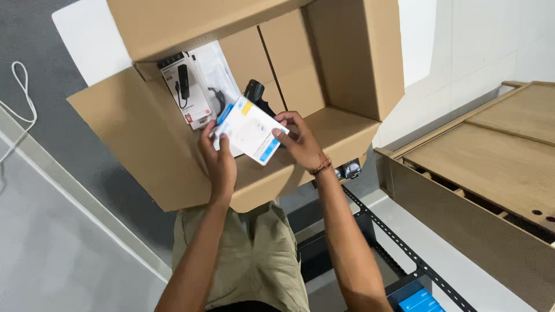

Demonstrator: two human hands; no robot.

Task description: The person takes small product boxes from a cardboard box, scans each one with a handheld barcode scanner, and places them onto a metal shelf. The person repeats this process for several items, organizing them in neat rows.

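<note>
A small white carton with blue and yellow trim (250, 128) is held over an open cardboard box (341, 58). My left hand (218, 159) grips its left end and my right hand (300, 141) pinches its right edge. Inside the big box lie a white and red package showing a black device (186, 88), a clear plastic bag (217, 72) and a black gadget (254, 91) just behind the carton. The box rests over my lap, its near flap (144, 150) folded out toward me.
A wooden crate or pallet (491, 173) stands to the right. A black perforated metal rail (399, 242) runs along the floor below it, with a blue package (419, 300) near the bottom edge. A white cable (20, 98) loops at the far left.
</note>
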